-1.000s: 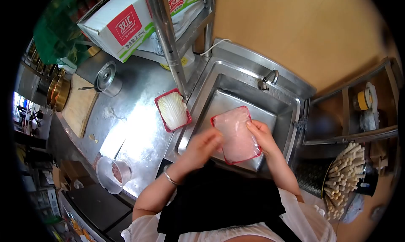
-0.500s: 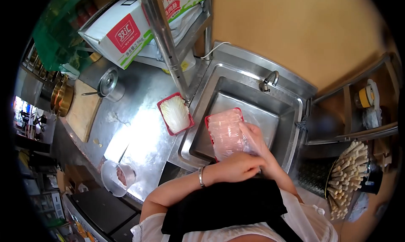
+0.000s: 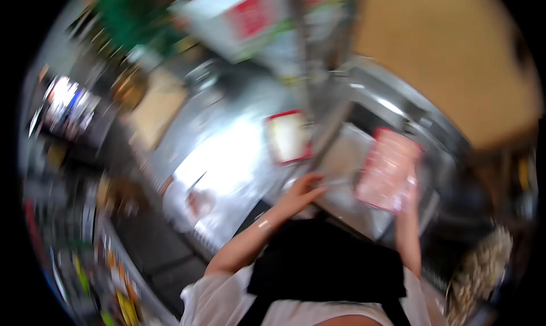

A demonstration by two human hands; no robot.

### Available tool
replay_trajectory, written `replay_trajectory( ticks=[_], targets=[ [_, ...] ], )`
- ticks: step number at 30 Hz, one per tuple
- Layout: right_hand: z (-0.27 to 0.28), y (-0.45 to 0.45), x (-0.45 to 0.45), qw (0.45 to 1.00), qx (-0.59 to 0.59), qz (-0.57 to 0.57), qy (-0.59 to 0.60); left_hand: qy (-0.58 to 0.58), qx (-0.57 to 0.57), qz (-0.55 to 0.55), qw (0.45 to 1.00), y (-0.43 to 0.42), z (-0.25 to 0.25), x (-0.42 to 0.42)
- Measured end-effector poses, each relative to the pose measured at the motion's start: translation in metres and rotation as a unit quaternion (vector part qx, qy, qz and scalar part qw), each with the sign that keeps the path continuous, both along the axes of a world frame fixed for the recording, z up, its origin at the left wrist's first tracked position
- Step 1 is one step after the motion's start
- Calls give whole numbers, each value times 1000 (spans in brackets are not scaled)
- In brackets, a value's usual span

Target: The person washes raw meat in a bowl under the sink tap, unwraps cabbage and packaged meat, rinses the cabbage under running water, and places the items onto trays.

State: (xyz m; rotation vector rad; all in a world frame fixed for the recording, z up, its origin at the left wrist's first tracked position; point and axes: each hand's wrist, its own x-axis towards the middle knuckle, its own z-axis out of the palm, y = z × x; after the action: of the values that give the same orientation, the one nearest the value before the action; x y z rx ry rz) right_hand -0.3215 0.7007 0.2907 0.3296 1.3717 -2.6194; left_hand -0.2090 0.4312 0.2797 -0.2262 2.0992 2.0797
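Observation:
My right hand [image 3: 407, 201] holds a red tray of pale pink raw meat [image 3: 389, 169], wrapped in clear film, over the sink [image 3: 364, 111]. Its fingers are partly hidden by the tray and smeared by motion. With its fingers apart and nothing in them, my left hand [image 3: 303, 194] hovers near the sink's left edge; a bracelet circles that wrist. A second red tray [image 3: 309, 149] with pale Chinese cabbage [image 3: 288, 137] in it rests on the steel counter just beyond my left hand.
On the steel counter [image 3: 227, 112] at left stand a clear tub [image 3: 179, 206], a metal pot [image 3: 206, 81] and a wooden board [image 3: 158, 107]. A shelf post [image 3: 300, 53] rises behind the cabbage, beside a white carton [image 3: 213, 21]. Pale sticks [image 3: 483, 275] stand bundled at lower right.
My left hand has come away from the right hand and opened, moving left. The meat tray has swung right and tilted in my right hand. The whole view has turned and blurred.

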Motion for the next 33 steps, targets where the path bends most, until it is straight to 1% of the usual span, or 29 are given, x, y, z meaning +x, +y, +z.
replay_trajectory(
  ticks=[1,2,3,5,6,7,8,9,10,11,12,13,14,15,16,18,19,20,21,23,25,27,29,30,32,33],
  targets=[
    [8,-6,0,998,-25,42,-26,25,31,0,999,4,17,-11],
    [12,-8,2,996,-28,71,-42,13,72,-11,997,15,29,-31],
    [14,-7,3,995,-27,89,-45,35,130,-11,991,32,21,-49],
    [5,-20,6,988,-2,141,-61,-45,215,-44,975,34,46,-57],
    [6,-21,3,986,27,150,-71,-38,217,-45,974,44,38,-65],
    [14,-28,3,985,29,156,-69,-57,323,19,944,56,25,-63],
    [24,-36,7,979,112,172,-5,-76,424,81,899,63,11,-61],
    [31,-40,10,961,194,187,58,-75,426,84,898,60,10,-58],
    [27,-36,8,925,294,200,132,-76,447,101,886,56,7,-54],
    [22,-39,8,925,294,201,130,-78,466,117,874,52,5,-50],
    [17,-42,7,940,265,166,139,-47,481,150,862,49,9,-47],
    [18,-44,4,951,237,129,150,-44,498,179,847,47,11,-47],
    [29,-55,13,962,169,93,194,-16,482,212,850,44,10,-49],
    [40,-57,20,916,247,134,286,-25,487,204,849,36,7,-49],
    [50,-54,26,853,328,169,368,-31,470,237,850,30,0,-48],
    [48,-56,35,851,308,255,340,12,517,256,817,11,-3,-44],
    [52,-58,37,828,322,296,352,-5,520,273,809,1,7,-38],
    [54,-61,39,802,330,342,362,13,484,317,815,-5,15,-35],
    [53,-65,44,804,334,334,361,5,462,347,817,-11,23,-33],
    [49,-75,51,771,327,348,421,17,455,353,817,-20,19,-30],
    [46,-79,55,776,315,354,415,32,431,389,814,-24,21,-28],
    [46,-77,56,780,304,362,409,50,434,382,814,-28,17,-26],
    [48,-73,58,820,258,443,256,98,446,390,800,-32,16,-25],
    [46,-70,58,819,257,444,256,98,446,390,800,-36,15,-24],
    [42,-61,59,838,262,462,121,83,473,438,760,-45,11,-22],
    [38,-55,59,840,262,459,120,82,473,435,762,-54,7,-20]
  ],
)
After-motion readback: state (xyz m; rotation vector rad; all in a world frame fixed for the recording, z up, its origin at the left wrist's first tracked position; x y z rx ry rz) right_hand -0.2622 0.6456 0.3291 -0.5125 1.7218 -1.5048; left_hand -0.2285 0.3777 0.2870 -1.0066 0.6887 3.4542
